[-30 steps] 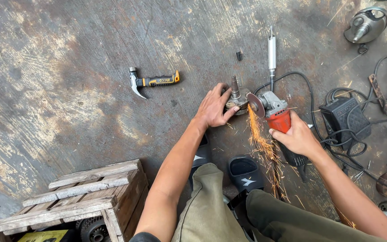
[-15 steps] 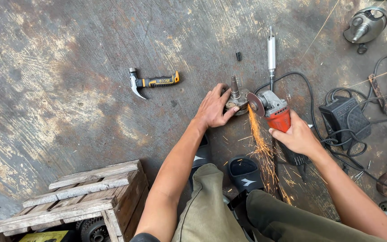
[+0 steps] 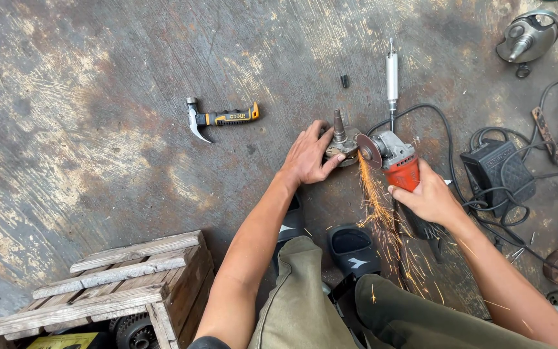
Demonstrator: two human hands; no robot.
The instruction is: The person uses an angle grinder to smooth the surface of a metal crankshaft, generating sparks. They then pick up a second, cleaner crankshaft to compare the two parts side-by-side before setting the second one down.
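Bare floor (image 3: 98,97) left of hand (image 3: 308,157) steadying metal part (image 3: 340,143)

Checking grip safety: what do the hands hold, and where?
Right hand grips the grinder by its red body; left hand steadies the metal part at its base.

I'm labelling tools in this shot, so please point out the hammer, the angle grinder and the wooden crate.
hammer (image 3: 227,117), head view, on the black and yellow handle.
angle grinder (image 3: 400,163), head view, on its red body.
wooden crate (image 3: 108,274), head view, on a top slat.
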